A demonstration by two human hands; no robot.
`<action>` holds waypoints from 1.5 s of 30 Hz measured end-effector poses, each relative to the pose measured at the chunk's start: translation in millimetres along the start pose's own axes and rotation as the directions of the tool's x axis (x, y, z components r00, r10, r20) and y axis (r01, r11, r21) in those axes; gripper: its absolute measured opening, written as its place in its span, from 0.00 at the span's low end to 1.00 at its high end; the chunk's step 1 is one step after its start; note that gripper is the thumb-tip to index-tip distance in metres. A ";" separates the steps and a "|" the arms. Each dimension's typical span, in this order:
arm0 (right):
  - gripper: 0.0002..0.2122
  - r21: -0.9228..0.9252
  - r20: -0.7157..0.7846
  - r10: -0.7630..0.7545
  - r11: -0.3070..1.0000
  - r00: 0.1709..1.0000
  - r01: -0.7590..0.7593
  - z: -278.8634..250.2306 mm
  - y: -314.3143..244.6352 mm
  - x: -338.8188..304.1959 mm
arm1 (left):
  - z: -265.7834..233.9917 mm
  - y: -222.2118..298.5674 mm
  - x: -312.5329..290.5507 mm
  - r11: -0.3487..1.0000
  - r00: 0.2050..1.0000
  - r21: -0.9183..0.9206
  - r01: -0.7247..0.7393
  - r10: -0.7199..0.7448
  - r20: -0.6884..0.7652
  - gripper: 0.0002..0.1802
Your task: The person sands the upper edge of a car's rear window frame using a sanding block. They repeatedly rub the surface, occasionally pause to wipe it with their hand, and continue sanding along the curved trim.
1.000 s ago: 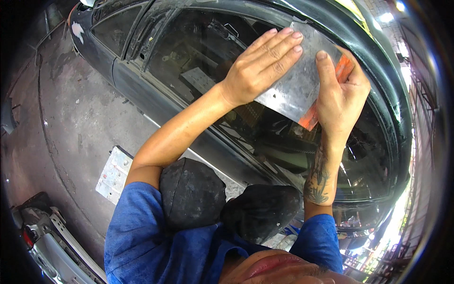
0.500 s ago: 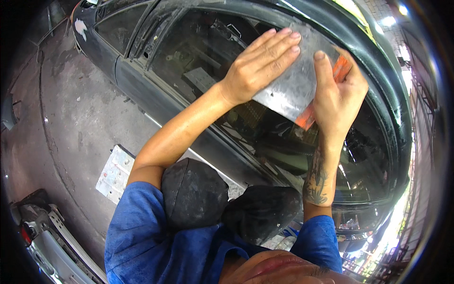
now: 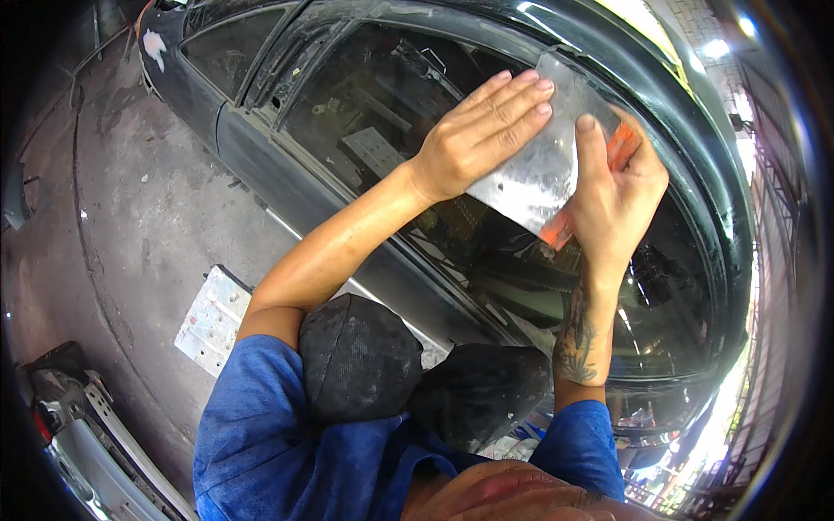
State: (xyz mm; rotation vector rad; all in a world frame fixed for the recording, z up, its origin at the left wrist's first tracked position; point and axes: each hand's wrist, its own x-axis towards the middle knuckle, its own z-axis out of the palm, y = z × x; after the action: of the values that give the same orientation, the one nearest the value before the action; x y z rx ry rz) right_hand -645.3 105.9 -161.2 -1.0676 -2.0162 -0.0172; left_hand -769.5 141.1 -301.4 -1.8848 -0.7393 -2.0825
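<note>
A thin silvery metal sheet [image 3: 532, 193] with an orange edge slants in front of the side window [image 3: 660, 313] of a dark car. My left hand [image 3: 486, 130] lies on its face, fingers stretched out side by side. On the other side, my right hand [image 3: 615, 195] grips the orange edge, thumb on the silver face and fingers behind. The sheet's far corner is by the upper window frame [image 3: 599, 74]; whether it touches there I cannot tell. Part of the sheet is hidden under both hands.
The dark car door [image 3: 382, 286] runs diagonally past my knees. On the concrete floor [image 3: 165, 191] at left is a pale, paint-spotted board [image 3: 208, 321]. Silver car parts [image 3: 104, 464] lie at the lower left. A bare patch [image 3: 155, 48] marks the car's far left end.
Both hands and the metal sheet have shifted slightly toward me, baring more of the upper window frame. My hold on the sheet looks the same.
</note>
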 end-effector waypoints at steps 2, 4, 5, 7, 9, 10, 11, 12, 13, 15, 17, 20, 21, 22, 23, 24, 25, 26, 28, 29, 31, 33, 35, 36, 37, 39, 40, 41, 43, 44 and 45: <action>0.09 -0.039 0.005 0.016 0.999 1.000 -0.016 0.2 -0.2 0.5 | -0.4 -0.9 0.0 1.000 1.000 0.008 0.008 -0.008 -0.021 0.21; 0.09 -0.073 0.025 0.031 0.997 0.999 -0.029 0.4 -0.5 1.1 | -0.7 -2.2 0.0 1.000 1.000 0.003 0.005 -0.005 -0.023 0.21; 0.09 -0.079 0.029 0.021 0.997 0.999 -0.019 1.0 -0.9 1.2 | -0.8 -2.1 0.2 1.000 1.000 -0.008 0.006 -0.006 -0.010 0.21; 0.09 -0.035 -0.024 0.116 0.992 0.993 -0.117 1.5 -0.9 1.3 | -1.1 -2.0 -0.3 0.999 0.999 -0.007 -0.036 0.036 0.014 0.21; 0.09 -0.012 -0.009 -0.009 1.000 1.000 0.009 1.7 -0.9 1.7 | -1.2 -1.6 -0.8 1.000 1.000 -0.011 0.016 -0.017 -0.022 0.20; 0.10 0.015 0.019 -0.044 0.999 0.999 0.043 1.9 -0.6 2.9 | -1.2 -1.7 -0.9 0.998 0.997 -0.021 0.052 -0.053 -0.047 0.20; 0.10 0.009 0.028 -0.043 0.999 0.999 0.042 2.0 -1.1 3.0 | -1.0 -1.5 -0.8 0.998 0.997 -0.004 0.059 -0.059 -0.046 0.20; 0.09 -0.039 0.012 -0.002 0.999 1.000 0.003 2.3 -0.8 4.1 | -0.9 -1.4 -1.1 1.000 0.999 0.000 0.020 -0.020 -0.037 0.21; 0.09 -0.049 0.025 -0.009 0.999 1.000 0.010 2.7 -1.5 4.7 | -0.8 -1.7 -0.8 1.000 0.999 -0.003 0.021 -0.021 -0.029 0.21; 0.08 -0.094 -0.024 0.047 0.994 0.999 -0.049 3.2 -2.7 5.8 | -0.9 -2.1 -0.6 0.999 0.999 0.008 -0.038 0.038 -0.025 0.21; 0.08 -0.033 0.004 -0.063 0.997 0.998 0.063 4.2 -4.1 7.2 | -1.4 -2.7 -0.6 1.000 0.998 0.009 0.012 -0.011 -0.062 0.21; 0.08 -0.066 0.029 -0.038 0.997 0.999 0.040 6.4 -4.1 9.3 | -1.6 -5.0 -1.2 1.000 0.997 0.016 0.013 -0.012 -0.074 0.22; 0.08 -0.075 0.038 -0.039 0.996 0.999 0.042 6.9 -3.6 8.9 | -1.4 -5.0 -1.9 1.000 0.998 0.008 0.015 -0.014 -0.067 0.22; 0.08 -0.102 -0.008 -0.030 0.994 1.000 0.029 7.2 -2.3 9.7 | -1.6 -5.8 -2.5 0.999 0.999 0.028 -0.017 0.018 -0.042 0.22; 0.08 -0.071 -0.015 -0.002 0.997 1.000 0.001 7.8 -1.5 8.7 | -1.5 -5.1 -3.5 0.999 0.999 0.018 -0.028 0.028 -0.040 0.21; 0.09 -0.025 -0.001 -0.059 0.998 0.998 0.059 9.7 0.4 9.3 | -2.1 -5.6 -4.1 1.000 0.998 0.011 0.006 -0.005 -0.066 0.21; 0.09 -0.018 -0.024 -0.080 0.997 0.997 0.079 9.5 1.5 9.4 | -2.2 -5.5 -4.6 1.000 0.998 0.013 0.014 -0.013 -0.064 0.21; 0.09 -0.017 0.011 -0.088 0.996 0.996 0.089 12.1 2.9 9.8 | -2.7 -6.3 -4.7 0.999 0.995 -0.003 0.044 -0.044 -0.094 0.21; 0.09 -0.081 0.040 -0.066 0.994 0.997 0.069 12.2 4.3 11.1 | -3.1 -7.9 -4.7 1.000 0.997 0.019 0.020 -0.018 -0.076 0.22; 0.09 -0.061 0.031 -0.081 0.995 0.996 0.082 13.9 5.0 12.6 | -3.5 -9.6 -4.4 1.000 0.997 0.019 0.008 -0.007 -0.079 0.22; 0.09 -0.036 -0.009 -0.131 0.991 0.991 0.130 16.2 3.8 13.3 | -4.9 -11.6 -3.9 1.000 0.996 0.021 -0.012 0.014 -0.085 0.23; 0.08 -0.034 -0.047 -0.177 0.984 0.983 0.175 17.9 1.2 12.5 | -5.8 -11.4 -4.7 1.000 0.996 0.013 0.003 -0.001 -0.088 0.23; 0.08 -0.048 -0.018 -0.145 0.988 0.989 0.144 17.9 -1.6 11.1 | -5.8 -10.7 -6.4 1.000 0.995 0.016 0.011 -0.009 -0.101 0.24; 0.07 -0.057 0.018 -0.110 0.992 0.994 0.111 16.9 -2.1 11.5 | -5.2 -10.4 -7.9 1.000 0.997 0.014 0.021 -0.020 -0.078 0.24; 0.07 -0.066 0.053 -0.079 0.994 0.995 0.083 17.4 -2.9 10.8 | -4.6 -9.4 -9.2 1.000 0.997 0.019 0.014 -0.013 -0.072 0.24; 0.08 -0.032 0.019 0.030 0.999 0.999 -0.029 16.9 -3.4 11.0 | -4.2 -8.7 -11.4 1.000 0.998 0.028 0.004 -0.003 -0.056 0.24; 0.08 -0.001 -0.002 -0.092 0.996 0.996 0.092 16.2 -2.9 12.0 | -4.5 -9.6 -11.8 1.000 0.997 0.018 0.009 -0.008 -0.083 0.23; 0.08 -0.005 -0.036 -0.153 0.988 0.988 0.153 17.7 -3.1 12.6 | -4.4 -9.0 -12.0 1.000 0.996 0.008 0.024 -0.023 -0.091 0.23; 0.09 -0.029 0.056 -0.100 0.994 0.993 0.102 19.3 -3.0 14.8 | -5.2 -11.7 -10.8 0.999 0.991 0.014 0.052 -0.050 -0.127 0.22; 0.09 -0.050 0.059 -0.053 0.997 0.997 0.056 19.8 -2.5 16.1 | -5.1 -12.9 -10.0 0.999 0.993 0.018 0.034 -0.032 -0.115 0.22; 0.09 -0.040 0.065 -0.050 0.998 0.997 0.053 21.4 -3.1 16.7 | -5.8 -14.4 -9.1 0.999 0.994 0.021 0.025 -0.022 -0.112 0.23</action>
State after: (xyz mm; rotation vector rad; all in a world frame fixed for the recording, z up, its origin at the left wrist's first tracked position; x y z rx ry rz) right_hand -666.5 123.1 -162.8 -1.0539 -2.1094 -0.0535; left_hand -780.3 148.9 -313.5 -1.7404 -0.7584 -2.1645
